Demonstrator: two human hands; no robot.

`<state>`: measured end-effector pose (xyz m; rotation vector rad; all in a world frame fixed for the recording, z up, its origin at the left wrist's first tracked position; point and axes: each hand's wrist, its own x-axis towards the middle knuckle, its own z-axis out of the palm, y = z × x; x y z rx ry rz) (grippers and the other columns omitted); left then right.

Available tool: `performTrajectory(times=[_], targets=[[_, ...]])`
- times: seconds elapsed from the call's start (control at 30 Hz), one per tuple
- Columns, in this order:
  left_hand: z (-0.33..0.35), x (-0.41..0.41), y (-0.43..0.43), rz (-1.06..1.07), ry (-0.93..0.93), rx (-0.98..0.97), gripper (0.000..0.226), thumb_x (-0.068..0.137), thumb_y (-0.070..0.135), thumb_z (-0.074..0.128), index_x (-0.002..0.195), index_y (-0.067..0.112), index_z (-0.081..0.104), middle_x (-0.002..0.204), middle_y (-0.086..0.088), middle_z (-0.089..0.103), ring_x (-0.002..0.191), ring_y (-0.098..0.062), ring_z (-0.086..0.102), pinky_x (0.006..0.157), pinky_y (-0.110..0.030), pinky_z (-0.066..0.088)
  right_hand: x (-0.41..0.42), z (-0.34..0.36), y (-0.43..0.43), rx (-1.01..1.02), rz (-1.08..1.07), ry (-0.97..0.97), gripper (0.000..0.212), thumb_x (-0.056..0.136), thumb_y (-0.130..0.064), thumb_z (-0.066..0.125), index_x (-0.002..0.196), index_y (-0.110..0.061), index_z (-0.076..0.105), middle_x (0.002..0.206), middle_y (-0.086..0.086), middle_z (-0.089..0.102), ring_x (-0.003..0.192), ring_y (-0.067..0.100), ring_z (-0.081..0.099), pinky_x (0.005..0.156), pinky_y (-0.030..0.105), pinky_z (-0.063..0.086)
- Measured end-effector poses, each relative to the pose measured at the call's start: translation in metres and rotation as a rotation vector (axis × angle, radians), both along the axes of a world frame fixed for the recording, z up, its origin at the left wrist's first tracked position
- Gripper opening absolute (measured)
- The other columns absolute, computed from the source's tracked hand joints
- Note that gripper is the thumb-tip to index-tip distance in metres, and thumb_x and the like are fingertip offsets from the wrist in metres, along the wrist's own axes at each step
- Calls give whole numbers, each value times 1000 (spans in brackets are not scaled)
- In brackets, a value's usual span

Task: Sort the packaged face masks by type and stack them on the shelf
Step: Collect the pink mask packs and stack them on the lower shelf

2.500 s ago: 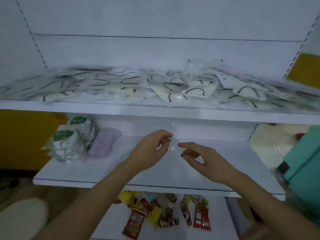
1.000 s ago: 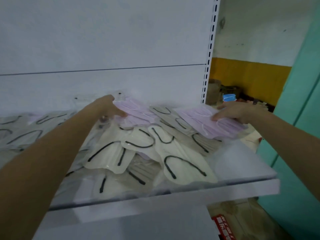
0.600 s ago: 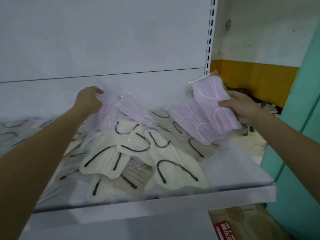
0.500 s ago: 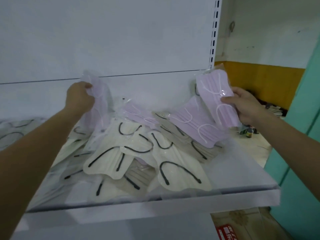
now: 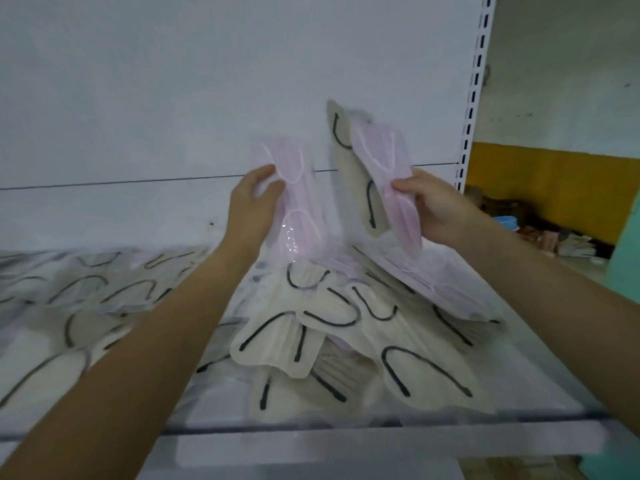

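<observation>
My left hand [image 5: 252, 206] covers the near edge of the pink packet [image 5: 298, 202] it pinches. My right hand [image 5: 436, 206] hides a corner of the second pink packet [image 5: 388, 168], which screens much of the beige mask [image 5: 349, 188] behind it; whether my fingers grip that one too, I cannot tell. Left of my left arm the heaped masks [image 5: 69, 299] smear into blur. Beyond my right hand the floor clutter [image 5: 554, 233] is too small to make out.

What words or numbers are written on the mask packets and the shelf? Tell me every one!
None can be read here.
Left pink packet, held by the left hand: no print shows.
Right pink packet, held by the right hand: no print shows.
Cream packets on the shelf: no print shows.
Clutter past the shelf: too blurred to read.
</observation>
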<state>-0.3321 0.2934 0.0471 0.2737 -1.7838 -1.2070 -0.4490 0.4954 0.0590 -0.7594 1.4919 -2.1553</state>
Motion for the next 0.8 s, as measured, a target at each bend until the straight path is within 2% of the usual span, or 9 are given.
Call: performTrajectory(times=[0.1,0.2,0.3,0.33,0.43,0.53,0.6,0.7,0.8], targets=[[-12,0,-11,134,-36,-9,37,92,9,51,129,8,50,133,-5,49,123,-15,46,104,-21,34,10,-19,-23,213,-143,-31,10,88,5,52,82,-4,54,76,10,56,67,20,56,59,28,51],[-14,14,-38,336,76,-73,41,89,3,48,130,4,46,134,-11,45,126,-20,42,106,-20,30,14,-38,-29,637,-233,218,17,88,-3,56,102,5,57,95,18,61,82,26,59,78,35,50],[-3,32,-65,398,170,-65,45,85,4,46,130,4,45,133,-11,45,125,-18,42,106,-17,29,30,-40,-31,905,-176,453,21,88,-15,60,105,-3,63,84,5,60,71,15,57,58,14,47],[2,35,-71,386,188,-45,46,84,5,45,130,5,46,133,-10,45,125,-17,42,108,-21,31,37,-39,-34,907,-145,471,20,88,-16,60,104,-5,64,82,2,59,66,11,55,51,11,44],[13,40,-79,317,190,56,45,84,5,45,129,9,49,132,-5,48,123,-15,46,108,-31,36,56,-33,-49,834,-32,484,14,88,-15,60,99,-9,65,88,5,63,70,14,59,58,19,48],[12,41,-75,211,118,70,39,88,11,49,127,12,52,130,-1,52,122,-15,49,108,-35,38,64,-20,-61,561,-81,380,6,87,-8,58,86,-8,64,76,4,62,65,16,59,59,22,48],[9,42,-63,95,43,117,38,91,28,54,126,14,53,130,-1,54,121,-16,50,108,-37,37,64,-9,-64,350,-74,228,10,87,-6,57,80,-10,62,74,6,63,63,18,60,61,25,51],[8,41,-35,-214,-88,211,63,73,54,60,125,18,56,127,0,59,115,-16,56,100,-37,44,70,-5,-74,193,-31,182,8,88,-5,58,84,-10,63,80,7,65,67,19,63,65,29,55],[-4,27,-10,-276,-153,-23,49,82,26,67,126,9,53,119,-3,60,104,-16,59,81,-23,52,70,-2,-71,159,-62,236,3,89,-11,60,88,-9,63,84,7,65,71,18,64,71,31,55]])
